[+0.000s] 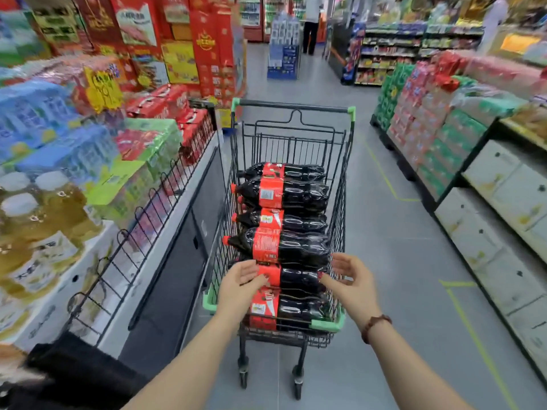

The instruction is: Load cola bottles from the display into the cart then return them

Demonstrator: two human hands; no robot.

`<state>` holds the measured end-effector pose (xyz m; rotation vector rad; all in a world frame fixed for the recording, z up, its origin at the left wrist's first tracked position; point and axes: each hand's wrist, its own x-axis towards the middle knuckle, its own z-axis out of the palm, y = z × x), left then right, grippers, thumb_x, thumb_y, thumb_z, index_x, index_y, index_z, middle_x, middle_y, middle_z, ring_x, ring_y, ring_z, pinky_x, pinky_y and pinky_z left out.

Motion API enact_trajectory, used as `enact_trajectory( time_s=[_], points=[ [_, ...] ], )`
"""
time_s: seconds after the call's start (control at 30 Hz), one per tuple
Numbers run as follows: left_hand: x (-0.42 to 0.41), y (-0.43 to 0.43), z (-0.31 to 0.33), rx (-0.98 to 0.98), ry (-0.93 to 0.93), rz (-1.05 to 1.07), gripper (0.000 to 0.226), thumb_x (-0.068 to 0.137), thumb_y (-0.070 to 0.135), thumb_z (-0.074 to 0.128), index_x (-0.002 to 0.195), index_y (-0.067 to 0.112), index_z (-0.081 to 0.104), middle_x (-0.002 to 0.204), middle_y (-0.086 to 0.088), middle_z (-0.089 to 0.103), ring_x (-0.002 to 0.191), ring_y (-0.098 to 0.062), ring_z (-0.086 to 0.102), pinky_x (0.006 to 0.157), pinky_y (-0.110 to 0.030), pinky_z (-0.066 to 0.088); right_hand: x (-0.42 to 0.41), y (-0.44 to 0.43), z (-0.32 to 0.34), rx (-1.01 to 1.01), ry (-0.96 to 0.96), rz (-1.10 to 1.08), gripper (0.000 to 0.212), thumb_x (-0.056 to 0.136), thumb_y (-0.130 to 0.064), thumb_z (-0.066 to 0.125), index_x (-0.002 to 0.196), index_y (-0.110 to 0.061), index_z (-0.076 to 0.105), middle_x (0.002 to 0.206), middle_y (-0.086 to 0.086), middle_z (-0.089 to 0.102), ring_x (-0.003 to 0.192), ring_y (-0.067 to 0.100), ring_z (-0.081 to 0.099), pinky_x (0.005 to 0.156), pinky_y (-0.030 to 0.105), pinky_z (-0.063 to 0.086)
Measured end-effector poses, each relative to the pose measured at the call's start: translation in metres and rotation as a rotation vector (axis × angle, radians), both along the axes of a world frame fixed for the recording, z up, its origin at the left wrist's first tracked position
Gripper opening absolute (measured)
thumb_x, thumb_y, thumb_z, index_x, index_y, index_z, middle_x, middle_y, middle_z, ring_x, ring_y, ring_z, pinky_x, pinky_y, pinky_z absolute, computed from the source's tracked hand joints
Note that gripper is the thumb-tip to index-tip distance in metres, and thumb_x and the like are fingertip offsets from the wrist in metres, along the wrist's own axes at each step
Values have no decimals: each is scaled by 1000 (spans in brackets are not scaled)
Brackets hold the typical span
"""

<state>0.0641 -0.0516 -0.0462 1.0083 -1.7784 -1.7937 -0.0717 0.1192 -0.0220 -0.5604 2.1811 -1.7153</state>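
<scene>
- So the left hand (239,287) and right hand (352,284) are hovering over the near end of the cart (327,324), each grip spread loose, pinching nothing.
- The cola bottles (296,244) are lying flat inside the cart, long axes running across it, caps pointing to its left side.
- The second bottle (299,279) from the cart's near end is sitting right between both hands, with the left hand looking nearer.

The cart (340,202) stood open on top over the stacked cola bottles (296,247), its wire walls hemming both sides. Left of frame, a wire fence (142,229) crowded close; floor (399,261) lay free at right.
</scene>
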Motion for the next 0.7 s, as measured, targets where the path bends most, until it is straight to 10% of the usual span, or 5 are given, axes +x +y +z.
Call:
enact_trajectory(
  time_s=[0.3, 0.7],
  points=[
    [-83, -51, -34, 121, -191, 96, 38, 85, 17, 73, 119, 19, 54, 108, 10, 59, 111, -18, 57, 102, -39, 44, -92, -55, -42, 112, -141, 84, 42, 75, -9, 78, 109, -21, 55, 106, -5, 59, 101, 13, 56, 78, 14, 43],
    [-134, -132, -110, 687, -200, 226, 107, 67, 43, 83, 151, 11, 24, 152, -14, 37, 141, -33, 32, 117, -45, 27, -161, -135, -88, 662, 114, 263, 80, 64, -42, 83, 134, -26, 47, 132, -1, 48, 126, 18, 39, 106, 32, 32]
  ],
)
